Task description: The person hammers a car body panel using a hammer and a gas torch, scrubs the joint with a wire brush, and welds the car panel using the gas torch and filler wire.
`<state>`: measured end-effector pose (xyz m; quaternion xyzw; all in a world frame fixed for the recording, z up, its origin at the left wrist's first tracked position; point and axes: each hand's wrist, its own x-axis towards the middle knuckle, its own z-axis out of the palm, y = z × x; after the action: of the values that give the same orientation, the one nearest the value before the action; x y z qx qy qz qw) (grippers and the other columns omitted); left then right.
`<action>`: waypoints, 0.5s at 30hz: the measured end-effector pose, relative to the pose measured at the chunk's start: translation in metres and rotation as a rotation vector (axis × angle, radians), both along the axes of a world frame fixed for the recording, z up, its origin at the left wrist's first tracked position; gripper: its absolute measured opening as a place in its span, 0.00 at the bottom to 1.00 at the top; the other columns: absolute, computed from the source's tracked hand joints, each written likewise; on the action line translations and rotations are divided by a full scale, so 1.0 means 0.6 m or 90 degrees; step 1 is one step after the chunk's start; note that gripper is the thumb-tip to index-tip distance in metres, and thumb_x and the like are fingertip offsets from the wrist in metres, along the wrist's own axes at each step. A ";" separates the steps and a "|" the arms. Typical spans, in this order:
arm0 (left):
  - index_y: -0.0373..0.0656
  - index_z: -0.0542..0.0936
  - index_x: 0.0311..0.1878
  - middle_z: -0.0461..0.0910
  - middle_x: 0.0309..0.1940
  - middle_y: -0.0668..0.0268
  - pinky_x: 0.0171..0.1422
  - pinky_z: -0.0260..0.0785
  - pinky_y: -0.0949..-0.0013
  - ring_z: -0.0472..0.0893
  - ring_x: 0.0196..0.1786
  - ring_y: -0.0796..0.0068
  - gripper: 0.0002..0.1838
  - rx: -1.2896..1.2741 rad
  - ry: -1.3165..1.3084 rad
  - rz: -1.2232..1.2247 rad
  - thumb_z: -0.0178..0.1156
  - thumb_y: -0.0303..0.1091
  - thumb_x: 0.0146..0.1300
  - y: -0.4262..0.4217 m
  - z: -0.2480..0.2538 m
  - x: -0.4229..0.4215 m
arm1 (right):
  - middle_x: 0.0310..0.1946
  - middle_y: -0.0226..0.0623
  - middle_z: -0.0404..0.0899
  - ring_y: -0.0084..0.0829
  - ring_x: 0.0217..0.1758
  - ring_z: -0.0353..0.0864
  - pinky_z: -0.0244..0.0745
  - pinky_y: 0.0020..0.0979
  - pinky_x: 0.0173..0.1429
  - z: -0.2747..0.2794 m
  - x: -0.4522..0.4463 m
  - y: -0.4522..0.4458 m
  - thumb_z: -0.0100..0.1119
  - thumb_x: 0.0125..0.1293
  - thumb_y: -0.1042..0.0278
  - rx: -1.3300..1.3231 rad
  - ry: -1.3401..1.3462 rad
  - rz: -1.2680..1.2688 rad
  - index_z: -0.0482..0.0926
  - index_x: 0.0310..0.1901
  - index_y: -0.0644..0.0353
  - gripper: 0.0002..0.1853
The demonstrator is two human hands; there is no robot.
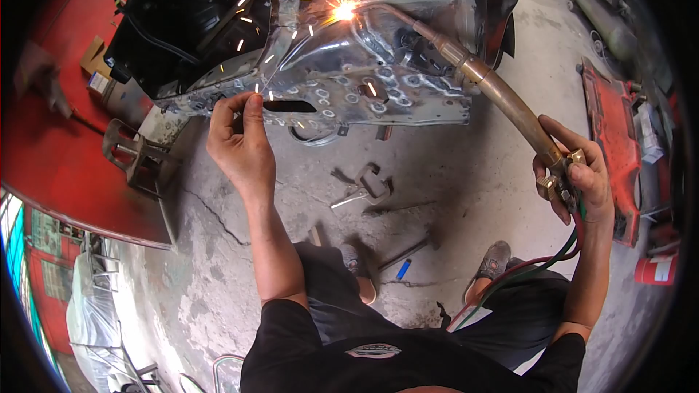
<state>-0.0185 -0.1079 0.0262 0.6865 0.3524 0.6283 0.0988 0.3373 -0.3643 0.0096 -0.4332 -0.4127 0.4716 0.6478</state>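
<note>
Brass torch [502,97], clasped in curled right hand [591,178], angles over panel [342,65]; left hand [244,138], by panel's edge, pinches thin rod [275,67].

White-orange glare [344,12] hides part of the far silver sheet-metal panel [320,60]; oval print [373,350] on the near black shirt [320,372] is illegible.

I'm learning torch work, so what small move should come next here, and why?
Probably the left hand should feed its thin rod slightly toward the glowing spot: the rod is pinched and angled that way, and the torch in the right hand aims at the same sparking spot.
</note>
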 end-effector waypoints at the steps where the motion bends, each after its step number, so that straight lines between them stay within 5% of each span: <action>1: 0.37 0.85 0.42 0.74 0.23 0.78 0.26 0.52 0.82 0.66 0.23 0.92 0.08 0.002 -0.003 -0.003 0.67 0.33 0.71 0.002 -0.002 -0.001 | 0.31 0.48 0.81 0.28 0.21 0.80 0.70 0.22 0.10 0.000 0.000 0.000 0.71 0.57 0.54 0.001 -0.001 0.000 0.67 0.71 0.76 0.45; 15: 0.37 0.85 0.42 0.74 0.23 0.78 0.26 0.51 0.82 0.65 0.22 0.92 0.08 0.003 0.003 0.001 0.68 0.33 0.71 0.001 -0.001 0.001 | 0.32 0.48 0.81 0.29 0.21 0.81 0.70 0.22 0.09 0.001 0.000 0.001 0.70 0.58 0.54 0.003 -0.002 0.000 0.66 0.71 0.77 0.45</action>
<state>-0.0179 -0.1073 0.0256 0.6882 0.3516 0.6273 0.0958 0.3374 -0.3637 0.0102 -0.4323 -0.4151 0.4700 0.6480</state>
